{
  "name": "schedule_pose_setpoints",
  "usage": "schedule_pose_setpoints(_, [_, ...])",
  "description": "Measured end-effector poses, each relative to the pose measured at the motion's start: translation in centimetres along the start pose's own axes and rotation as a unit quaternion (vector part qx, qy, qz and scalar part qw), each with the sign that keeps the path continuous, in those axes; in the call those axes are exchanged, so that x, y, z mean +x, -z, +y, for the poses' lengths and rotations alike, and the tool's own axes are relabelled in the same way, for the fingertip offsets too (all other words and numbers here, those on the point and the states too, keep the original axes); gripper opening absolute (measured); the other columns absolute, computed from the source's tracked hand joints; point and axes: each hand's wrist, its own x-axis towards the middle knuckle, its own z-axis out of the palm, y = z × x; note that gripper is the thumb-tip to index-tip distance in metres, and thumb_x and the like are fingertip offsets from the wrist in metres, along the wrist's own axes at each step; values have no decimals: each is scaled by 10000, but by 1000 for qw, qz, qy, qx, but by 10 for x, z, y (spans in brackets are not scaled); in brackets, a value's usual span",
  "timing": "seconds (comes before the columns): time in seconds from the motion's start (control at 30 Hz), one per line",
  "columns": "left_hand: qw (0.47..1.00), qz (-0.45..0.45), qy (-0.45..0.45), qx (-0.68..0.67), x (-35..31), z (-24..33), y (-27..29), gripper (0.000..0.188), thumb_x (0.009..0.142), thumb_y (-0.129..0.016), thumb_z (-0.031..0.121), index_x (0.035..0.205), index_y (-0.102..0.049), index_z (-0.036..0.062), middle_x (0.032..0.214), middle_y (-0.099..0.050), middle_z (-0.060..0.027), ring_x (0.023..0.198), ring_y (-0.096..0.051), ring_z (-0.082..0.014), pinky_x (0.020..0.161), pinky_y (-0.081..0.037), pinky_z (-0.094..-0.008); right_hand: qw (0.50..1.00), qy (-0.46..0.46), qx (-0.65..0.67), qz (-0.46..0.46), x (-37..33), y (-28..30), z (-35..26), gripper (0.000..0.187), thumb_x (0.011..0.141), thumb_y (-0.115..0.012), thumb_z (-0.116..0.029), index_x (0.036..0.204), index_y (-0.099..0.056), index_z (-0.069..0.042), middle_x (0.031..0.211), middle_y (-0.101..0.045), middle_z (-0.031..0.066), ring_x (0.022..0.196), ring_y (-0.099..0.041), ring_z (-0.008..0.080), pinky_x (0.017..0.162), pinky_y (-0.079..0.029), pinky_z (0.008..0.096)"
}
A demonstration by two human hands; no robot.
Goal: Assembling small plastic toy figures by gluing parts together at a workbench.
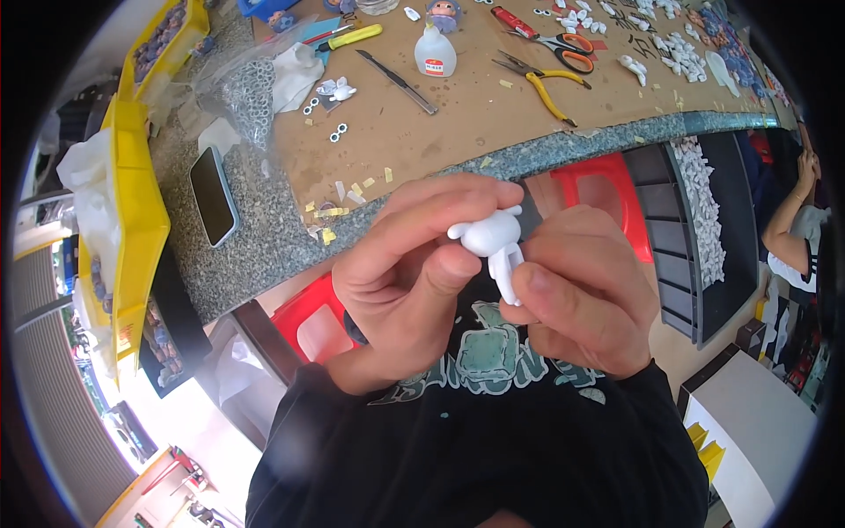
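A small white toy figure (491,234) with a rounded head and stubby ears is held between my two hands, just off the near table edge and in front of my shirt. My left hand (400,264) grips the rounded head between thumb and fingers. Below the head hangs a narrow white body piece (505,275) with a hollow on its side. My right hand (585,295) pinches that piece between thumb and bent forefinger. The two pieces touch; whether they are fixed together I cannot tell. My fingers cover parts of both.
On the brown cardboard (343,141) lie a craft knife (396,81), yellow-handled pliers (546,86), scissors (563,48), a small liquid bottle (435,53) and several white parts. A phone (214,198) rests left, near yellow bins (141,176). Right stands a black crate (669,220) of white pieces; another person's arm (792,207) is beyond.
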Motion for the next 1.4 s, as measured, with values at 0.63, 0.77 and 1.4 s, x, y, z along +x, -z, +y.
schedule_pose_setpoints(0.63, [993, -55, -51, -87, -1, -17, -11, 267, 998, -417, 193, 1112, -490, -37, 1035, -551, -220, 886, -533, -208, 761, -424, -295, 959, 108, -20, 260, 1, -47, 6, 310, 725, -695, 28, 988, -531, 8, 796, -585, 158, 586, -596, 242, 449, -482, 284])
schedule_pose_setpoints(0.77, [994, -61, -72, -47, -1, -17, -9, 260, 998, -414, 188, 1101, -492, -37, 1028, -559, -228, 874, -536, -205, 757, -428, -291, 959, 111, -19, 259, -1, -50, 6, 298, 758, -683, 6, 1005, -516, 10, 814, -581, 170, 614, -611, 271, 459, -492, 299])
schedule_pose_setpoints(1.4, [996, -55, -73, 19, -1, -13, -10, 262, 993, -432, 165, 1104, -514, -58, 1069, -560, -238, 943, -552, -224, 794, -441, -302, 967, 51, 63, 240, 2, -39, 8, 319, 639, -718, 115, 889, -580, -28, 762, -605, 106, 507, -554, 169, 449, -453, 239])
